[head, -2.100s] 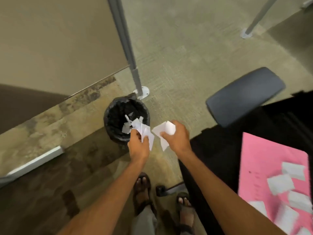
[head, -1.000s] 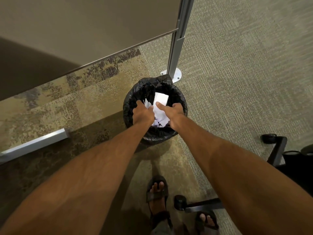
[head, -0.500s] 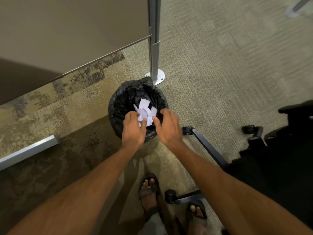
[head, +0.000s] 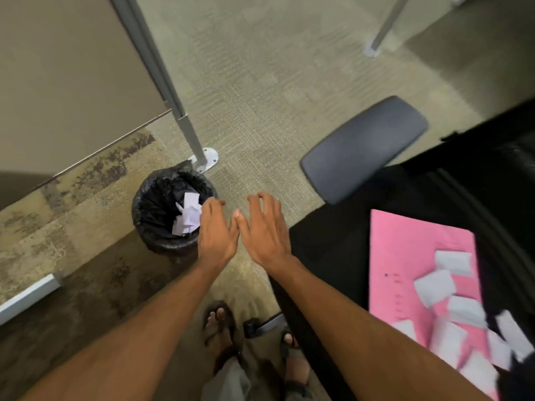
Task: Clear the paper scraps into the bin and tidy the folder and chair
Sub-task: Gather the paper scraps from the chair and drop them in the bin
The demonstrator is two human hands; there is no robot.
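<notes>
Carpet (head: pixel 275 82) lies open beyond the bin (head: pixel 144 204), which stands at the foot of a partition post (head: pixel 185 128) with paper scraps (head: pixel 188 215) inside. The left hand (head: pixel 215 233) hangs over the bin's right rim. The right hand (head: pixel 265 230) is just beside it, thumbs nearly touching; both hands are loose-fingered and empty. At right, the chair (head: pixel 327 241) carries the pink folder (head: pixel 411 250), which has loose scraps (head: pixel 434 286) strewn on it.

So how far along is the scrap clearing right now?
Done: one batch of paper scraps sits in the bin. In hand: nothing; the left hand and right hand are open and empty near it. Left: loose scraps lie on the pink folder on the chair; folder and chair not yet tidied.
</notes>
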